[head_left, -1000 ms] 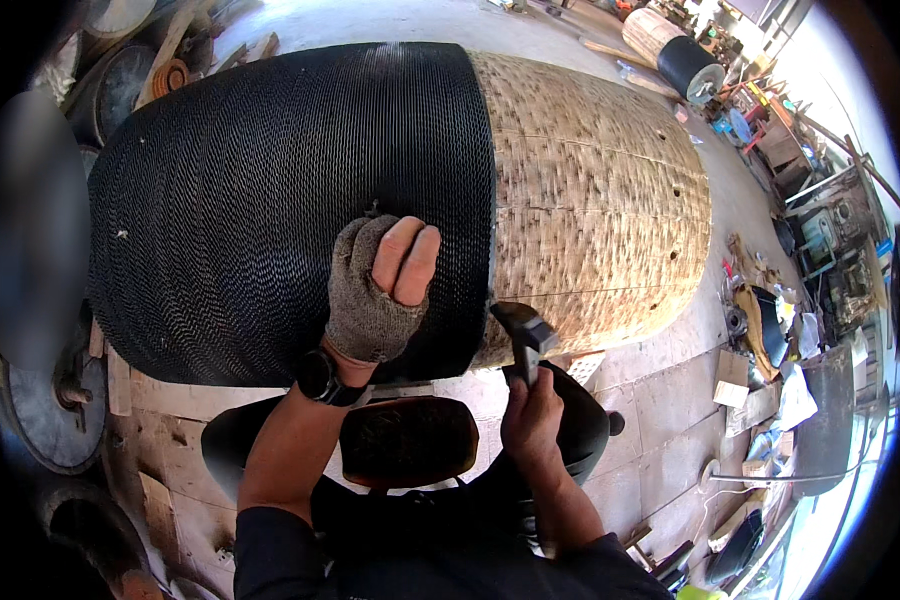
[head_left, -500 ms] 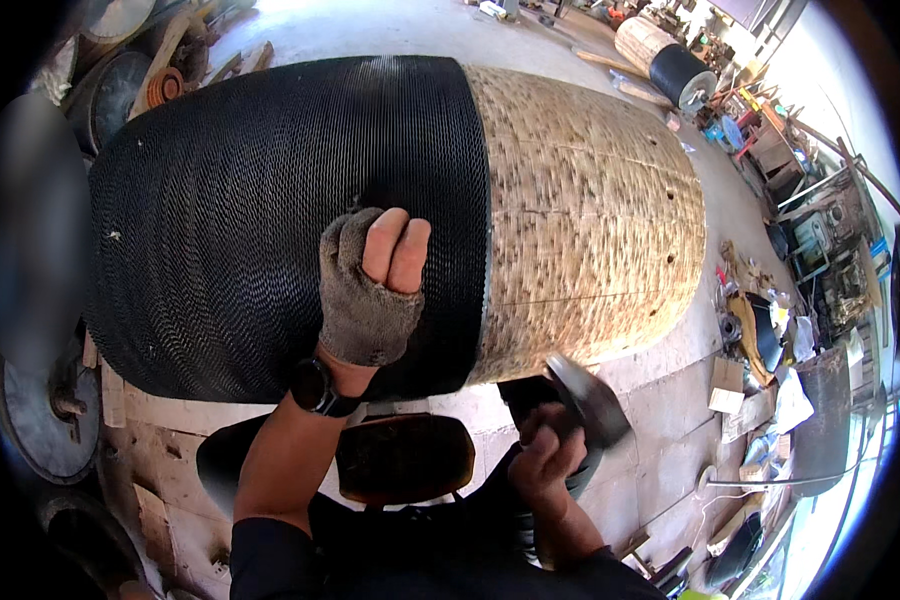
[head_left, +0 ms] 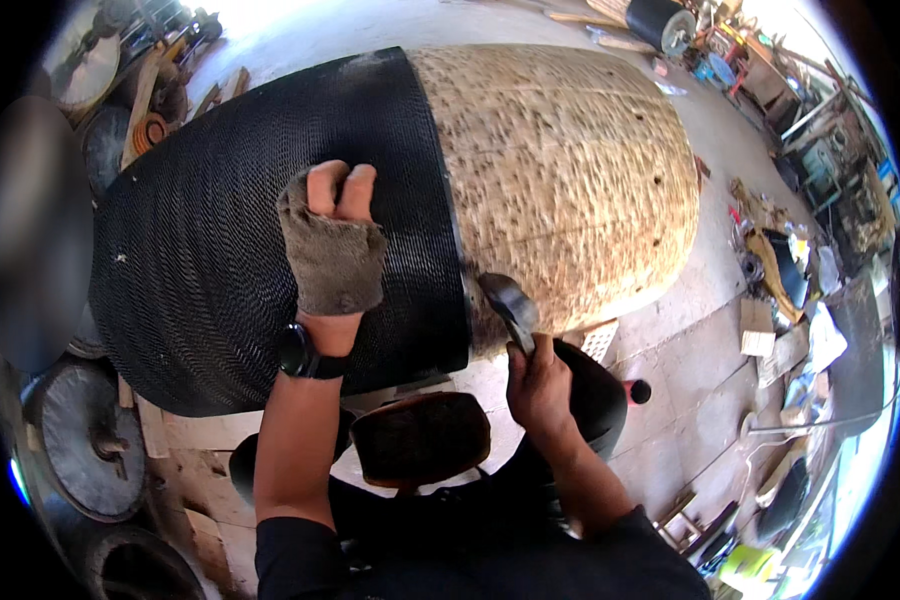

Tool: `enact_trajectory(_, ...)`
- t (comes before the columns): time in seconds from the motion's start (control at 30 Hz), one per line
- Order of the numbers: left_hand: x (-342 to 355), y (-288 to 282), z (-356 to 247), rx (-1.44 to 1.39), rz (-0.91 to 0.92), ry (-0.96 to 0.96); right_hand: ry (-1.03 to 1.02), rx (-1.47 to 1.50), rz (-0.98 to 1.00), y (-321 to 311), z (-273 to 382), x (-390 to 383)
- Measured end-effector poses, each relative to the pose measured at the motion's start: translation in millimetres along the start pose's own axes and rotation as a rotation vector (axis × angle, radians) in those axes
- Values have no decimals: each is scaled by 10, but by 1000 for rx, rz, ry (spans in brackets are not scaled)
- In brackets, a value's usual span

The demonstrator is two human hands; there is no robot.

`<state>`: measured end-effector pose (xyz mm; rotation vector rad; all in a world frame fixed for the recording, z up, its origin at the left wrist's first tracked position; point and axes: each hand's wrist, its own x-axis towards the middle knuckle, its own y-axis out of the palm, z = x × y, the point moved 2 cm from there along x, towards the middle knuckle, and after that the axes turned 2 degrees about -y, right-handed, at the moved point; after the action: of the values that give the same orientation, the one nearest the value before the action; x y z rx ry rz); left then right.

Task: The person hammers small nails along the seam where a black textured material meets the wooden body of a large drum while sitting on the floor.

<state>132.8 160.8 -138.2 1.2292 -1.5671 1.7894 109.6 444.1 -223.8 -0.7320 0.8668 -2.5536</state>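
A big barrel-shaped roller lies on its side in front of me. Its left part is wrapped in black ribbed rubber sheet [head_left: 210, 250]; its right part is bare tan rough surface [head_left: 570, 170]. My left hand [head_left: 332, 250], in a grey fingerless glove, presses flat on the black rubber near its edge. My right hand [head_left: 538, 385] grips a dark-headed hammer [head_left: 510, 305], whose head is at the rubber's edge low on the roller.
A brown padded stool seat [head_left: 420, 435] sits between my arms. Round metal discs [head_left: 75, 435] lie at the left. Scrap, boxes and tools [head_left: 780, 290] litter the concrete floor at the right. Another dark roller [head_left: 660, 20] lies at the far top.
My right hand swung the hammer down and back, then up again to the rubber's edge. My left hand stayed pressed on the black rubber.
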Motion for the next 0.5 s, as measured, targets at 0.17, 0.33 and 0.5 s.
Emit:
enact_trajectory(0.17,-103,-194,-216,-129,-106,98,145,89,51,81,-221,-387)
enact_trajectory(0.33,-820,-348,-908,-602,32,55,183,214,61,-4,-258,-523)
enact_trajectory(0.5,-1018,-229,-974,-673,268,-150,193,222,99,-32,-234,-410)
